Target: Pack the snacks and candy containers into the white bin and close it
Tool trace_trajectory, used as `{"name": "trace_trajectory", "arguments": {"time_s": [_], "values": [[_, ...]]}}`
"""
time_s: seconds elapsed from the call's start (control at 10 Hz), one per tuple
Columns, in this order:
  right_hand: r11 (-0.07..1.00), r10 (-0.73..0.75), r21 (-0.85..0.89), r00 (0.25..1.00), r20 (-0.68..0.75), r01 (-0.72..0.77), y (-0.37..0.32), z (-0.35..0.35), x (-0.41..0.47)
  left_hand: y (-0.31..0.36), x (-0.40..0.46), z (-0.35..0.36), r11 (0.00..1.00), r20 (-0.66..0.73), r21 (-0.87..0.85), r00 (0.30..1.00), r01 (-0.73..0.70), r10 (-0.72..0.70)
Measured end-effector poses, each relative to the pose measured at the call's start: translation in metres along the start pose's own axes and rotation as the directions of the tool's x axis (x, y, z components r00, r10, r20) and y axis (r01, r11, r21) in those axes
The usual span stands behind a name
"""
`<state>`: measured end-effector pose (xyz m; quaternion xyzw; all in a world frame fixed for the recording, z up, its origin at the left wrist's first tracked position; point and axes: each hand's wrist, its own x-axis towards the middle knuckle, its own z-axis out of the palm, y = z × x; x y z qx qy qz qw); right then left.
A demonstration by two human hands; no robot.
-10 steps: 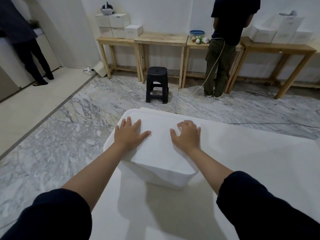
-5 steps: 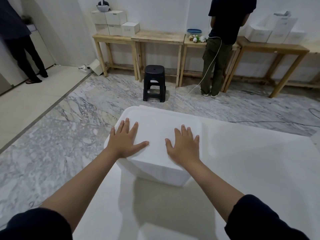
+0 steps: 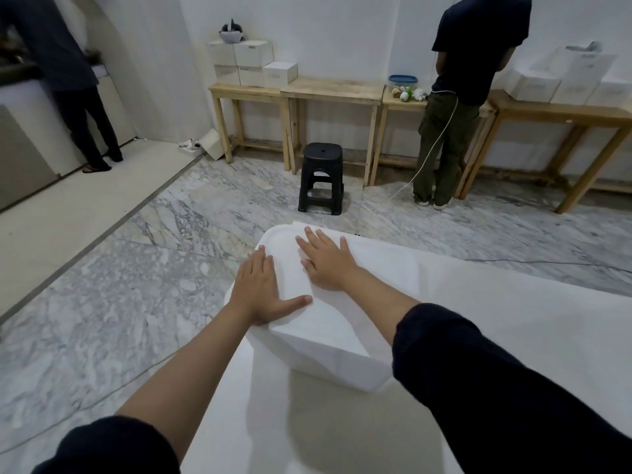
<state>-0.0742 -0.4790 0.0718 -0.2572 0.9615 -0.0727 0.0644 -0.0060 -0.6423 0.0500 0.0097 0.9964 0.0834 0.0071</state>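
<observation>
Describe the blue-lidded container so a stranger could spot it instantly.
Look to the row of wooden tables along the far white wall, then to the person in olive trousers standing at them. Just to that person's left, on the tabletop, stands the blue-lidded container with small toys before it. It is the only clear tub with a blue lid; everything else on those tables is a white box.

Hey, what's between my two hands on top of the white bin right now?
In the head view, only a bare strip of the white bin's lid lies between the left hand and the right hand; both rest flat on it, nothing else there.
</observation>
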Motion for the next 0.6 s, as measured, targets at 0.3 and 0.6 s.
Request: {"name": "trace_trajectory", "arguments": {"time_s": [0.3, 0.6], "values": [[0.997, 0.010, 0.074, 0.998, -0.054, -0.006, 0.007, 0.020, 0.030, -0.009, 0.009, 0.006, 0.997, 0.012, 0.068, 0.999, -0.047, 0.047], [0.913, 0.109, 0.405, 0.988, -0.109, -0.056, 0.009, 0.011, -0.004, 0.006, -0.003, -0.010, 0.996, 0.196, 0.031, 0.976, 0.086, -0.091]]}}
